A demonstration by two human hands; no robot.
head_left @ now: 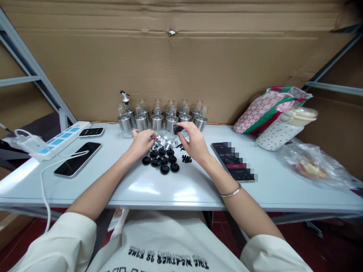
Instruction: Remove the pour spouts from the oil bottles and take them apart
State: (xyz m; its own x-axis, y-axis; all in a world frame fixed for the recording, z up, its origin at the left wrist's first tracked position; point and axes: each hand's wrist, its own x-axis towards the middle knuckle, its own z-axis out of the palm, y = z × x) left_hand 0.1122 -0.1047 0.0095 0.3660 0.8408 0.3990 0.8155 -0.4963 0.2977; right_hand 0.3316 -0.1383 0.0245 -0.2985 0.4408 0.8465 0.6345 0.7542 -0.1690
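Note:
My right hand (195, 143) pinches a black ribbed stopper (177, 129) between thumb and fingers, in front of the row of glass bottles with steel-coloured shoulders (157, 122). At the left edge of a heap of shiny silver spout parts (162, 143), my left hand (143, 142) has its fingers drawn together; what they hold, if anything, is hidden. Several round black stoppers (165, 169) lie on the table just nearer to me. Beside them is a cluster of small black pieces (186, 159). One bottle at the back left carries a fitted pourer (124, 97).
A phone (78, 159) with a white cable, a small black device (92, 132) and a power strip (61, 139) lie left. To the right are another phone (232, 162), a dotted flask (280, 130), a patterned bag (262, 107) and a plastic bag (312, 166). Cardboard (181, 68) stands behind.

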